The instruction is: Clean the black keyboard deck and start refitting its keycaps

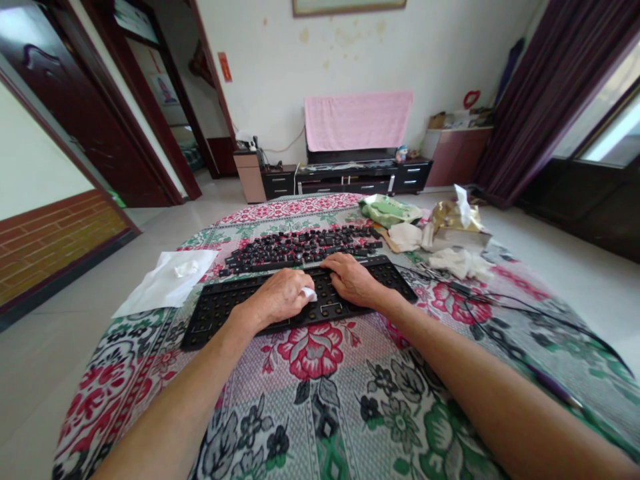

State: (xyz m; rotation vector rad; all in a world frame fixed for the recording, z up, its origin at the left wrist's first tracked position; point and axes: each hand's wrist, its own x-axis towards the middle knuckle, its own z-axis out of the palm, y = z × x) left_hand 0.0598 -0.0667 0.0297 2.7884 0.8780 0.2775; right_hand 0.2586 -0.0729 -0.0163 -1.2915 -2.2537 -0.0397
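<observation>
Because likely light and stiff, hold keyboard (216,311) by ends; note left grip (285,293) pinching tissue (309,294), closure of right grip (355,281) unclear.

A long black keyboard (324,310) is laid flat on the table (250,380), slanted — its rows of little bumps are uncovered. A small white wad (309,294) is pinched over it by the left hand (284,293).

One keyboard base (325,300), one tissue box (455,233), one pink towel (357,123) and dozens of keycaps (305,247) show.
</observation>
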